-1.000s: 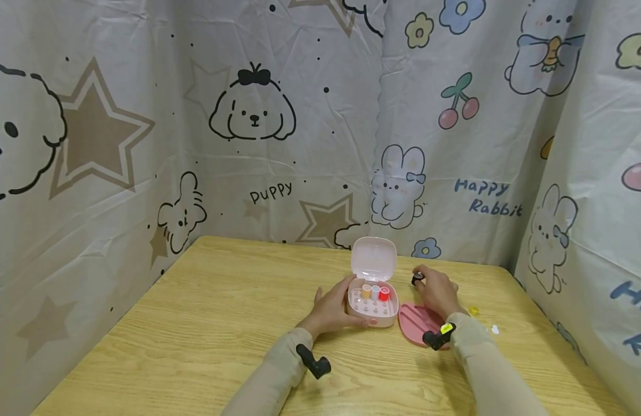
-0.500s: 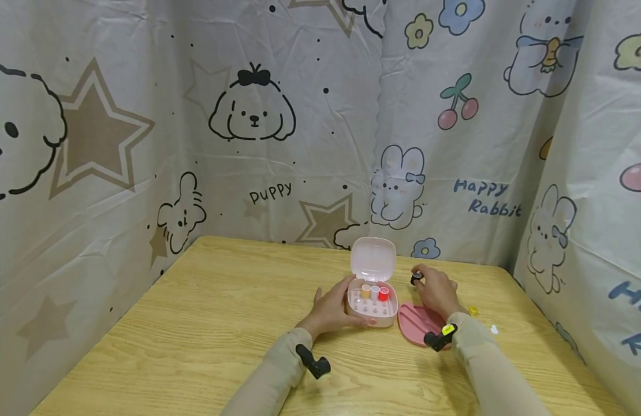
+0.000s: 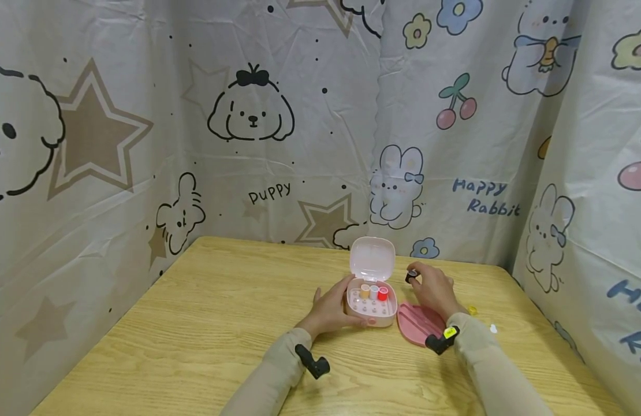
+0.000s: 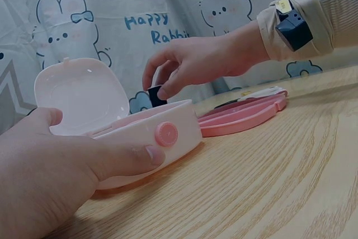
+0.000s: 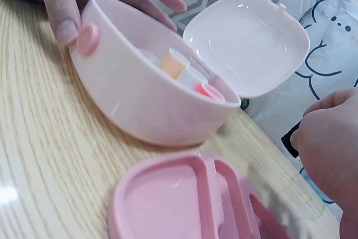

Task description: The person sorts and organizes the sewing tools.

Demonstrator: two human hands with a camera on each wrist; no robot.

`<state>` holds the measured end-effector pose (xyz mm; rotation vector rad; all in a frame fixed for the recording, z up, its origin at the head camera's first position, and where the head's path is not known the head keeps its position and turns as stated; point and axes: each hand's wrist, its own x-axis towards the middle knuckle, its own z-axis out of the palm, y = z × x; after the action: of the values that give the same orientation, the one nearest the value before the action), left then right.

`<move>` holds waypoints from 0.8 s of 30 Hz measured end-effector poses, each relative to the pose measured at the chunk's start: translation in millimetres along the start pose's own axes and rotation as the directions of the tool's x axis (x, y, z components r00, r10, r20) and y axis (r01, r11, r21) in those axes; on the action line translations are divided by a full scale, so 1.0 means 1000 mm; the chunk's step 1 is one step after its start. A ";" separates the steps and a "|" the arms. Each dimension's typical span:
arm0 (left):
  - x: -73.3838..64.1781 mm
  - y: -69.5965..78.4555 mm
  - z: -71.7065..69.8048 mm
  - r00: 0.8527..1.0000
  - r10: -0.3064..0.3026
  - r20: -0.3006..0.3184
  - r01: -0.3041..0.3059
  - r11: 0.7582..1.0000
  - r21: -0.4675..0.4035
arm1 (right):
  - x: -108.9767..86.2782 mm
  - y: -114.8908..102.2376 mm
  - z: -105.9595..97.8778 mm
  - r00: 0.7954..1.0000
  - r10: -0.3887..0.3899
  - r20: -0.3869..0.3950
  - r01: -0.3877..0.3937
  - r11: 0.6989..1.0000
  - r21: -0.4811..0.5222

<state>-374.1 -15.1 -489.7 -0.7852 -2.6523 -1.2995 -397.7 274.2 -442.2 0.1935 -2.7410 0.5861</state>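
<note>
The left hand [image 3: 328, 311], thumb and fingers well apart, grips the left side of the open pink box [image 3: 385, 321]; the box stands toward the tabletop's [image 3: 196, 323] far edge, holding orange, white and red cylinders [image 3: 374, 293]; the right hand [image 3: 433, 290], fingers nearly together, pinches a black piece [image 3: 410, 277] beyond the pink tray [image 3: 412, 330].

Pale pink case [image 5: 146, 102], lid [image 3: 372, 258] raised; black piece [image 3: 411, 277] held outside it.
Case: rounded body, base resting on the table, gripped at its left side by the left hand [image 3: 328, 310]; round pink button [image 4: 166, 134] on the front wall; lid standing up at the rear; small pegs [image 3: 374, 303] in rows inside. Contents: orange cylinder [image 3: 365, 292], white cylinder [image 3: 374, 293] and red cylinder [image 3: 383, 294], side by side toward the rear. Black piece: small, partly hidden, pinched by the right hand [image 3: 435, 289] right of the case, apart from it.
</note>
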 end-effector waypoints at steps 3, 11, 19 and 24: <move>0.000 -0.001 0.000 1.000 -0.004 0.000 0.004 1.000 0.004 | -0.001 -0.005 -0.002 1.000 -0.007 0.005 0.007 1.000 0.020; 0.001 -0.001 0.000 1.000 0.005 0.002 -0.005 1.000 -0.004 | -0.004 -0.016 -0.007 0.999 -0.036 0.016 0.035 0.999 0.029; 0.000 -0.001 -0.001 1.000 0.014 0.006 -0.014 1.000 -0.002 | -0.009 -0.022 -0.008 0.998 -0.065 -0.020 0.066 0.996 0.052; 0.000 -0.001 0.000 1.000 0.021 -0.004 -0.021 1.000 0.008 | -0.010 -0.029 -0.006 0.994 -0.100 -0.047 0.103 0.992 0.072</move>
<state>-374.7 -16.0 -490.5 -0.8061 -2.6373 -1.2837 -381.1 251.7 -429.4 0.3321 -2.6517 0.6574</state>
